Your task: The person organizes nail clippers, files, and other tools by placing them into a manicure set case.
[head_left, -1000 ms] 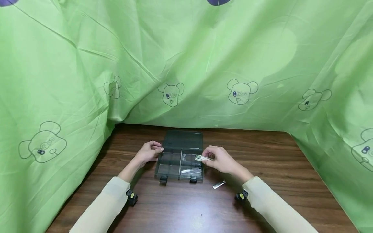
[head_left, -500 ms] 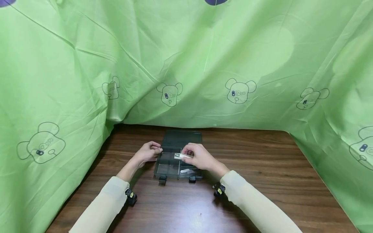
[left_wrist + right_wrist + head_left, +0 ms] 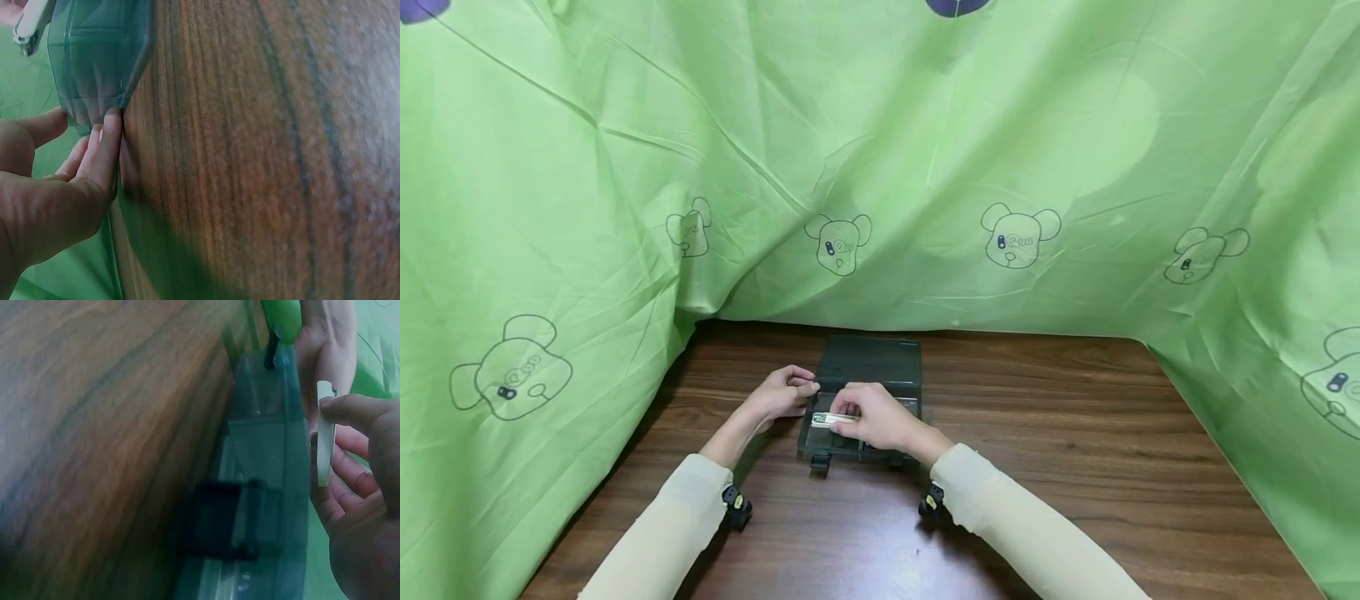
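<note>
A clear dark-tinted divided plastic box (image 3: 835, 448) lies on the table with its lid (image 3: 868, 362) laid back. My left hand (image 3: 778, 394) holds the box's left side. In the left wrist view its thumb touches the upper edge and the fingertips (image 3: 111, 122) meet the wall low down, close to the table. With thumb and fingers, my right hand (image 3: 880, 421) pinches a pale nail clipper (image 3: 823, 419) above the left compartment. The right wrist view shows this nail clipper (image 3: 324, 450) edge-on, beyond the box wall. The right hand hides most of the right compartments.
Two black latches sit on the box's front edge; the left latch (image 3: 820, 463) shows fully. The box stands on a wooden table (image 3: 1075, 417). A green curtain (image 3: 925, 167) with bear outlines hangs behind and at both sides.
My right hand has carried the nail clipper leftward, from the box's right edge to above its left compartment. A small clipper on the table is now covered by the right arm. Left hand unmoved.
</note>
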Available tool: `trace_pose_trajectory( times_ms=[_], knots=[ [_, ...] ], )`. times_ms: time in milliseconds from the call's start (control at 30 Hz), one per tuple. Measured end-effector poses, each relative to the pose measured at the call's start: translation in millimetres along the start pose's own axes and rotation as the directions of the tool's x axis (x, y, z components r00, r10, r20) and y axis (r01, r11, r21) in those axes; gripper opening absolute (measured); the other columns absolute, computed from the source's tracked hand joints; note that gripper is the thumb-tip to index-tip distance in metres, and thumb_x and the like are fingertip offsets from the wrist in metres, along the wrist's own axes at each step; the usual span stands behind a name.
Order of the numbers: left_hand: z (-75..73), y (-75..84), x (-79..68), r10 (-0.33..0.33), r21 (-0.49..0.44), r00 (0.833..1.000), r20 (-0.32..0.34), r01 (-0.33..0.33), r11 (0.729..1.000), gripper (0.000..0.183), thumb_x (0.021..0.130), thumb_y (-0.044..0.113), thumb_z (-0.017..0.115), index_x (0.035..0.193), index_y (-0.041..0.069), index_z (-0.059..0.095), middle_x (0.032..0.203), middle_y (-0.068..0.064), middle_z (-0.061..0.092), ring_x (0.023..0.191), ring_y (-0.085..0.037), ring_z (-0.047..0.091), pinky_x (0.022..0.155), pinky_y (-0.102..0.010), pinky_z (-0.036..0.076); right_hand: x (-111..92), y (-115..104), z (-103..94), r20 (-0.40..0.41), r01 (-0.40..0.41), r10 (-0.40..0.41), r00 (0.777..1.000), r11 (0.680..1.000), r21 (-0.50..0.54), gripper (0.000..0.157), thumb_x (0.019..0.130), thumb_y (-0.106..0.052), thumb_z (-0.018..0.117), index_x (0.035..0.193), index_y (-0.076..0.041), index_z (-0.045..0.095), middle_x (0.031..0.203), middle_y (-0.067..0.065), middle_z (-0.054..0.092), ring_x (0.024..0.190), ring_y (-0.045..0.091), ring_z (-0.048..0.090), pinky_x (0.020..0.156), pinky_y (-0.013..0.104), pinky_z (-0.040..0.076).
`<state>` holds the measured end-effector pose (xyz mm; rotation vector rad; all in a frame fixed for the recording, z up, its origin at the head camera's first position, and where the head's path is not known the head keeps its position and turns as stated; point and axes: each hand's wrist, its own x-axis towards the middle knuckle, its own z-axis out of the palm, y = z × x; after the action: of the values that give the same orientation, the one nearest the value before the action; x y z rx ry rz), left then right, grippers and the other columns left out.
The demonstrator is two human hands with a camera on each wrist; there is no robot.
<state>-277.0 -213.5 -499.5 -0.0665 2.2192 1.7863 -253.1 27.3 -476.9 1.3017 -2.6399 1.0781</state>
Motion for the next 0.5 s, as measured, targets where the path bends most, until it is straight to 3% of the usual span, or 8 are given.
trace_pose_trajectory(
  times_ms=[300,500],
  knots=[
    [-0.3,-1.3,-1.1,0.002,0.007,1.000,0.006,-0.002,1.000,0.041,0.107,0.012,0.065,0.139,-0.008,0.050,0.128,-0.022,0.059,0.109,-0.028,0.066,0.085,-0.038,0.062,2.9,-3.4,11.3,-0.016,-0.016,0.016,1.000,0.999,-0.050,0.012,0.093,-0.018,0.084,0.096,-0.012,0.074,0.089,-0.004,0.067,0.081,0.007,0.064,0.073,0.015,0.051],
    [-0.7,1.0,-1.1,0.009,0.012,1.000,0.008,-0.009,1.000,0.041,0.108,0.012,0.064,0.140,-0.008,0.050,0.127,-0.021,0.059,0.109,-0.027,0.066,0.087,-0.040,0.062,-2.2,-2.6,-3.7,-0.001,-0.011,0.011,1.000,1.000,0.006,0.016,0.095,-0.014,0.081,0.104,-0.003,0.075,0.095,0.002,0.071,0.086,0.015,0.069,0.077,0.021,0.056]
  ],
)
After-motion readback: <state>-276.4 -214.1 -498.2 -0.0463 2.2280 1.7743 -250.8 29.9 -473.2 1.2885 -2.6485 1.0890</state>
